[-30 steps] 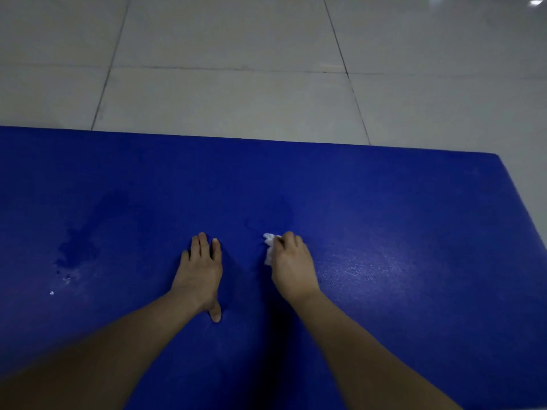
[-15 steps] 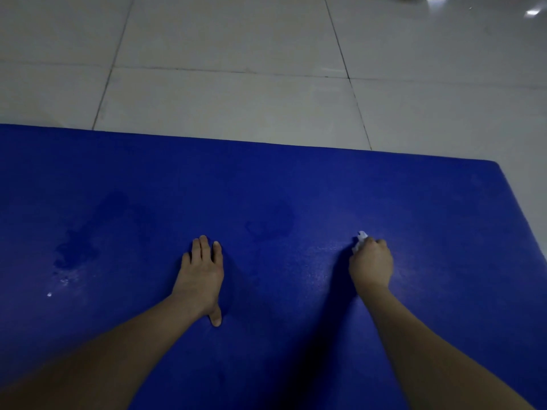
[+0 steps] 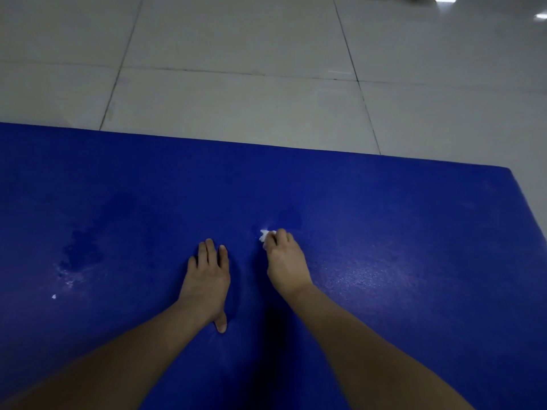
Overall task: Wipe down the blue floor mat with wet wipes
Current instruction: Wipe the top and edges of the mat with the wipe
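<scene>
Lying flat on the pale tiled floor point(image 3: 236, 99), the blue floor mat point(image 3: 414, 217) filled the lower part of the scene, its far edge running from the left side across to a corner at the right. Over at the left of the mat there was a darker, damp-looking patch point(image 3: 85, 247), with a few pale flecks point(image 3: 69, 281) just below it and one small white speck point(image 3: 54, 296) a little nearer the person. Near the middle, the person's left hand point(image 3: 207, 279) lay palm down on the mat, fingers straight and close together, pointing away from the body, the thumb splayed back toward the person; it had hold of nothing and simply pressed on the surface. Just beside it, to the right and slightly farther forward, the right hand point(image 3: 285, 261) was curled over a crumpled white wet wipe point(image 3: 265, 236), gripping it against the mat so that only a small bunch poked out past the fingertips. A second dark smudge point(image 3: 291, 217) sat on the mat just beyond that hand. To the right of the right wrist the mat carried a faint speckled sheen point(image 3: 370, 270) where it caught the light. In the far top right corner, bright reflections point(image 3: 541, 16) glinted on the tiles.
</scene>
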### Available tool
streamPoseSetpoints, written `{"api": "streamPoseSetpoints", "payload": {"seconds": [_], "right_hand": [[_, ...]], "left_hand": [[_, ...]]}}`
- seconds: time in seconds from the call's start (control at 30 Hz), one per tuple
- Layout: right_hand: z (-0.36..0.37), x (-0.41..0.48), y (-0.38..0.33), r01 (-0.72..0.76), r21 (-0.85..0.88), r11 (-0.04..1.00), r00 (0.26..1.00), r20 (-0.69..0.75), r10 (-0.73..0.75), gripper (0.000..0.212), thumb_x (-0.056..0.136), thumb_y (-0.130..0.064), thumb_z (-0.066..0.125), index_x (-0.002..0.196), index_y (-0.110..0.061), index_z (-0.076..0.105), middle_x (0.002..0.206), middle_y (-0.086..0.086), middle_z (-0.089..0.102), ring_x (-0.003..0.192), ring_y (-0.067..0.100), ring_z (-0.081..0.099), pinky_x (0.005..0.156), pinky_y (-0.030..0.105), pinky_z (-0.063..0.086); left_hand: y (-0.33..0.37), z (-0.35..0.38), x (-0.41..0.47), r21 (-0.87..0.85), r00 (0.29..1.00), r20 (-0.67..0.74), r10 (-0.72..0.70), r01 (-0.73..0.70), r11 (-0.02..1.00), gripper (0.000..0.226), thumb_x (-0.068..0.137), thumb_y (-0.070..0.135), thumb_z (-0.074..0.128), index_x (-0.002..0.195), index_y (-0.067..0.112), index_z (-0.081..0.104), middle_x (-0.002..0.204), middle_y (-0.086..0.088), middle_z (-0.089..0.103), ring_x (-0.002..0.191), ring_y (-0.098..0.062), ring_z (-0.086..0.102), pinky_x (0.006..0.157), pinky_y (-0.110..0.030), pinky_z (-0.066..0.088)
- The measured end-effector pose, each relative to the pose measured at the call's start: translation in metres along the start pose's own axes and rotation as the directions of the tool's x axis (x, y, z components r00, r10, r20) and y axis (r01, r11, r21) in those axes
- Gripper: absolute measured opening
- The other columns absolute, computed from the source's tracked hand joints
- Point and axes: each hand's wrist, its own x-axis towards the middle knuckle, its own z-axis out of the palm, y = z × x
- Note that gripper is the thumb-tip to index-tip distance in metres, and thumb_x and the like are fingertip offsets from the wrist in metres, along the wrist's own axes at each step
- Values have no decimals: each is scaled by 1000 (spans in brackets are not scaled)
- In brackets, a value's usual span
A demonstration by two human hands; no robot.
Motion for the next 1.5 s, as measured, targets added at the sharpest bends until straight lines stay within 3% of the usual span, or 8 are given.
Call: {"api": "streamPoseSetpoints", "payload": {"seconds": [0.1, 0.27, 0.53, 0.73, 0.93, 1.17, 1.33, 1.5], "right_hand": [[-12, -1, 19, 69, -56, 996, 997, 20, -68, 27, 73, 11, 67, 96, -4, 66, 88, 11, 56, 70, 26, 54, 58, 32, 46], [-41, -28, 99, -271, -56, 961, 962, -52, 268, 59, 73, 15, 60, 125, -12, 68, 95, 12, 58, 80, 34, 60, 67, 37, 52], [-72, -48, 173, -741, 110, 663, 660, -70, 748, 18, 98, -4, 51, 114, 3, 56, 113, 26, 61, 96, 42, 61, 69, 37, 39], [-29, 4, 95, -404, 184, 896, 891, -140, 431, 58, 78, 16, 51, 127, -11, 66, 134, 10, 62, 114, 27, 63, 91, 33, 51], [-1, 24, 21, -186, 80, 979, 978, -79, 192, 45, 57, 16, 63, 95, -8, 69, 99, 8, 67, 77, 25, 66, 65, 32, 54], [-4, 31, 18, 107, -5, 994, 994, -34, -107, 30, 67, 2, 75, 90, -16, 67, 81, 3, 61, 65, 21, 57, 58, 30, 46], [-35, 13, 96, -226, 21, 974, 965, -130, 227, 30, 89, -6, 68, 115, -20, 74, 77, 1, 50, 61, 22, 50, 53, 26, 36], [-80, -17, 190, -609, 36, 792, 776, -176, 605, 11, 93, -9, 63, 89, -3, 71, 89, 15, 54, 67, 35, 53, 57, 30, 32]], "left_hand": [[-2, 0, -2, -14, 1000, 1, -4, 4, 1000, 167, 49, 68, 90, 156, -2, -17, 161, -33, -19, 153, -46, -10, 125, -51, 16], [-2, -2, -3, -38, 1000, 22, 1, 0, 999, 168, 49, 66, 92, 155, -2, -20, 161, -32, -22, 153, -46, -13, 125, -52, 14], [0, -15, -5, 10, 994, 105, 11, -12, 1000, 165, 55, 67, 89, 154, -4, -21, 161, -33, -20, 152, -48, -10, 125, -52, 16], [-21, -49, 13, -112, 991, -128, 40, -55, 992, 99, 68, 64, 79, 144, 14, 41, 136, -8, 43, 125, -25, 45, 106, -38, 42], [-48, -57, 48, -125, 994, -99, -52, 40, 991, 161, 54, 77, 83, 159, 7, -18, 165, -22, -20, 156, -36, -7, 127, -46, 14], [-38, -63, 75, -85, 997, 15, -71, 72, 994, 171, 47, 71, 90, 156, 4, -24, 162, -31, -20, 153, -47, -9, 126, -54, 10], [-34, -67, 77, -47, 995, 51, -81, 83, 995, 171, 48, 68, 91, 155, 1, -24, 161, -34, -19, 152, -50, -8, 125, -53, 16], [-34, -67, 77, -18, 996, 34, -79, 80, 997, 172, 46, 73, 89, 155, -1, -21, 160, -36, -15, 151, -52, -3, 125, -54, 17]]}}
